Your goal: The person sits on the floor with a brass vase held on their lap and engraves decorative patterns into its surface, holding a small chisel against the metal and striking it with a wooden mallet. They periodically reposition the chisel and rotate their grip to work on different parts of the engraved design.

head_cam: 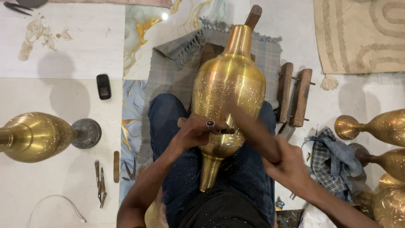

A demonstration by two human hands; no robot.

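1. Brass vase point(228, 90), large and polished, lying lengthwise across the seated person's denim-clad lap, neck pointing away and foot toward the body. Fine engraved pattern shows on the upper belly; the neck and lower part look plain, so the engraving seems partly done, with much surface left.
2. Left hand point(198, 131), ringed, closed around a thin chisel point(225, 131) whose tip rests against the vase's lower belly.
3. Right hand point(289, 162), closed on a long handle blurred by motion, apparently a hammer point(249, 122) swung toward the chisel. The hands are apart.
4. Grey fringed cloth point(168, 71) on the floor under the legs and vase.
5. Wooden clamp pieces point(295, 95), just right of the vase.
6. Second brass vase point(38, 136), lying at left; further brass vessels point(379, 126) at the right edge.
7. Checked rag point(333, 156), crumpled beside the right knee.
8. Small black phone point(103, 86) and loose hand tools point(101, 181) on the tiled floor at left.
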